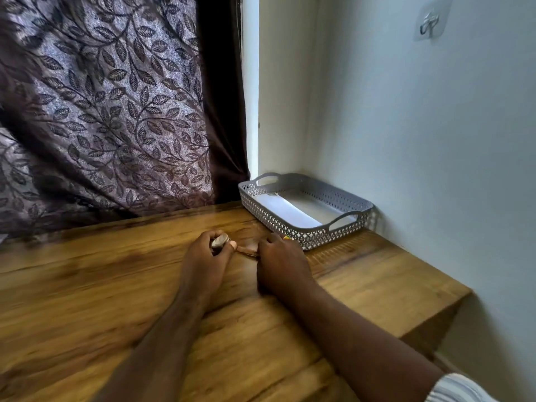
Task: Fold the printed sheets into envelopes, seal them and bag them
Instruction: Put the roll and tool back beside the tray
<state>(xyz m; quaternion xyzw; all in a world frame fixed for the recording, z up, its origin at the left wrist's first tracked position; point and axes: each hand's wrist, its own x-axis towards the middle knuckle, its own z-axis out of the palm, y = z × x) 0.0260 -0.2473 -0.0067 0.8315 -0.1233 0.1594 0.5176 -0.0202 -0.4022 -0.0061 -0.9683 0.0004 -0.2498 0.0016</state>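
Observation:
Both hands rest on the wooden table (pixel 87 285) close together. My left hand (pixel 204 256) curls round a small round, shiny thing (pixel 219 241) that looks like a tape roll. My right hand (pixel 280 262) is curled next to it, with a bit of something yellow (pixel 287 237) showing past its fingers; what it is I cannot tell. A thin, blurred strip (pixel 246 250) runs between the two hands. No printed sheets, envelopes or bag show on the table.
A grey perforated basket (pixel 301 236) with two handles stands at the back right corner, against the wall, with a white flat surface inside. A dark leaf-patterned curtain (pixel 101 111) hangs behind the table. The table's right edge (pixel 464 291) drops off near the wall.

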